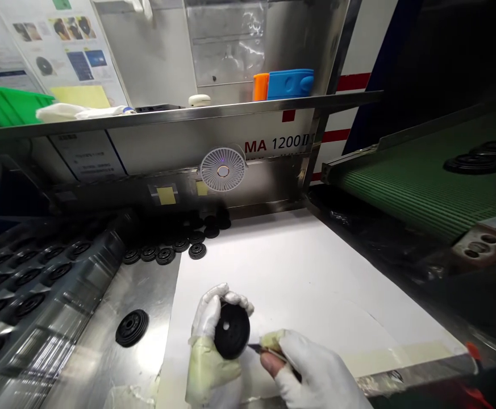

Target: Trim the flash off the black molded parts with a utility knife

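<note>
My left hand [208, 326], in a white glove with tape round its lower part, is closed round a black round plastic disc [232, 331]. The disc is tilted up on its edge, with a small light hole near its middle. In my right hand [311, 369], also gloved but with a bare thumb tip showing, is a small knife [254, 347]. Its dark pointed blade is at the disc's right edge; whether they touch I cannot tell. Most of the knife's handle is hidden by my fingers. Another black disc [132, 328] lies on the metal table to the left.
A white sheet [282, 267] covers the table's middle. Several black discs [165, 255] lie at its back left. Stacked trays [81, 295] of discs stand left. A green conveyor [418, 176] carries discs at right. A small fan [223, 169] hangs below the shelf [179, 116].
</note>
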`<state>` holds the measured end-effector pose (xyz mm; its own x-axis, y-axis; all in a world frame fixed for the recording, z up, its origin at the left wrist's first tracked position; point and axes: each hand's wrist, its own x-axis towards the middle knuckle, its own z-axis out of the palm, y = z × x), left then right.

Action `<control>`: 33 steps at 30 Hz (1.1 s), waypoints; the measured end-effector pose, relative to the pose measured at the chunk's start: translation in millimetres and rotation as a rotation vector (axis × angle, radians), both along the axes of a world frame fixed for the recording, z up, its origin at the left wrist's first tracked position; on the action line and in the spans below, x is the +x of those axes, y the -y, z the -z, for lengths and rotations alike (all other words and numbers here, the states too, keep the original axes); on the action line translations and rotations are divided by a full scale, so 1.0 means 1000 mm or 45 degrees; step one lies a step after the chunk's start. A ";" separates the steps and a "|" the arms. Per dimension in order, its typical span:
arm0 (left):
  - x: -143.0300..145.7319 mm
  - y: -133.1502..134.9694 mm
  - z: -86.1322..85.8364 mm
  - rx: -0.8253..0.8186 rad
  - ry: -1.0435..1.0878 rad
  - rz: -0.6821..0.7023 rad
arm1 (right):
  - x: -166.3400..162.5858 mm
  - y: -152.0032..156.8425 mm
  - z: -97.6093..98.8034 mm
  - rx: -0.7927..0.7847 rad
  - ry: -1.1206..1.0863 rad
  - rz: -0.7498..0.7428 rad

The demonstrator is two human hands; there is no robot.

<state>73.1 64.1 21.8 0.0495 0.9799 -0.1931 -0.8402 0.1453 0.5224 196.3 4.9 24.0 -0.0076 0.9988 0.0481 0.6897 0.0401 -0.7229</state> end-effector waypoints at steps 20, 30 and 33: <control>-0.006 -0.012 -0.003 -0.494 0.262 -0.128 | -0.029 -0.017 0.024 0.158 -0.283 -0.073; -0.015 0.010 0.017 -0.434 -0.080 0.221 | -0.020 -0.027 0.001 0.220 -0.512 -0.091; -0.019 0.011 0.016 -0.475 -0.016 0.153 | -0.018 -0.022 -0.001 0.416 -0.418 -0.048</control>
<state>53.7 52.9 6.3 0.1549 0.8298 -0.5361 -0.7998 0.4239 0.4251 178.7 26.5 25.0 0.0243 0.9302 0.3662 0.4203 0.3228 -0.8480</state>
